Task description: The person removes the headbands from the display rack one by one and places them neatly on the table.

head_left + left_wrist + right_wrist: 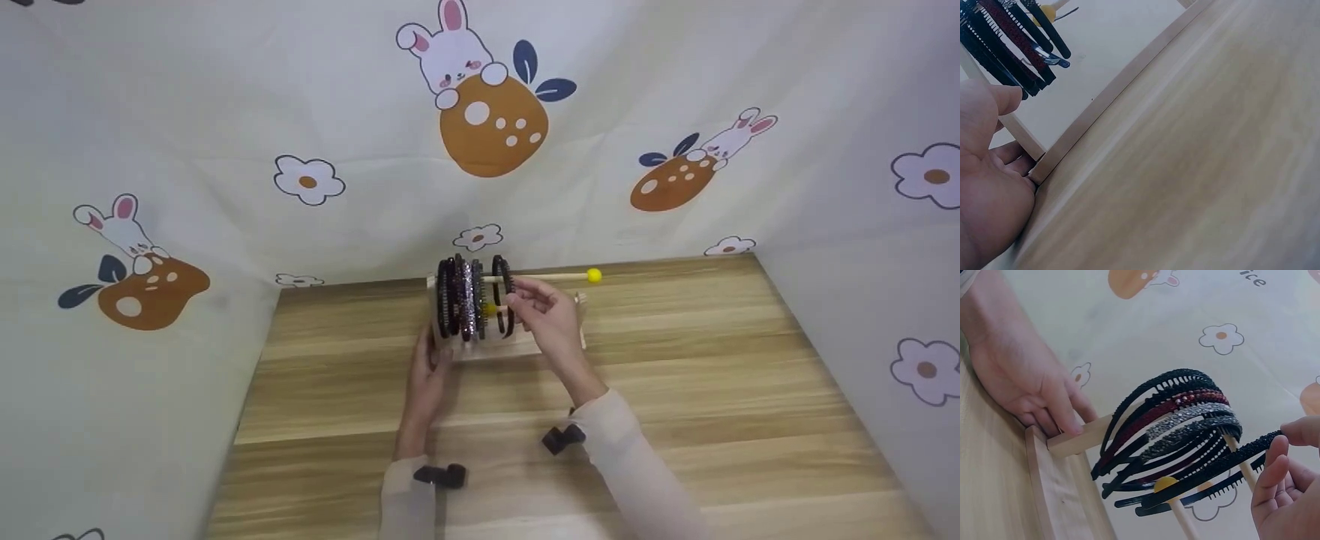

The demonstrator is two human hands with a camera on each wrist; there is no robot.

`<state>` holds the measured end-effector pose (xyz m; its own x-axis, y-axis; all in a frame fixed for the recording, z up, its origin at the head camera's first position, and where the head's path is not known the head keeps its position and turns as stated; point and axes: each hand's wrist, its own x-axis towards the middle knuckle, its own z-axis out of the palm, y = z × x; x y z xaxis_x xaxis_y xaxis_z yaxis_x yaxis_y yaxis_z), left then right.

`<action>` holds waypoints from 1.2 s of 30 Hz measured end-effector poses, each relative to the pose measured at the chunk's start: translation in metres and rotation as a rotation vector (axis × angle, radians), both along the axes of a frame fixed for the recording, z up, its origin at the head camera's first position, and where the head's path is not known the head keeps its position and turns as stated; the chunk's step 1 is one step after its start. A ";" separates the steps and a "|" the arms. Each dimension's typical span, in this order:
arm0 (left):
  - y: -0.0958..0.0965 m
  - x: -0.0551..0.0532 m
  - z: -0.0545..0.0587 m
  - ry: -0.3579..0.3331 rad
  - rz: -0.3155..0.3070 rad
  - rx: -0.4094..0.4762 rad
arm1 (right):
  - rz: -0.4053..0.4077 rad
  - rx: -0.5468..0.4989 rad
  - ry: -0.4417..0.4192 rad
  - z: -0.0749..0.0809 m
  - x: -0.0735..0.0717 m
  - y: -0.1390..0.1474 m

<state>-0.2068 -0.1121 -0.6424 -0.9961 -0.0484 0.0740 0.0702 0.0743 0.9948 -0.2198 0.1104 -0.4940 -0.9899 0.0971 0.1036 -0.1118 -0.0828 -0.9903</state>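
Here's the right hand (pixel 550 319), thumb and fingers pinching a black headband (pixel 1213 468); I see a row of headbands (pixel 469 300) just beside it at nine o'clock. And my left hand (pixel 426 386) grips the wooden stand (pixel 517 346) at eight o'clock, yellow ball (pixel 595 275) out toward two!

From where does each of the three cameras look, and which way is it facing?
Head: worn on the head, faces forward and down at headbands on a wooden rack; left hand, right hand and both sleeves show.
Left wrist: on the left wrist, looks along the wood-grain tabletop and rack; only the left hand shows.
Right wrist: on the right wrist, faces the headbands, rabbit-print cloth behind; both hands show.
Shared: head and right wrist both show the right hand pinching a black headband.
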 end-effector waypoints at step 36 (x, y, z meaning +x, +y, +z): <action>0.001 0.002 0.001 0.002 0.021 -0.034 | -0.092 -0.139 0.018 0.008 -0.011 0.032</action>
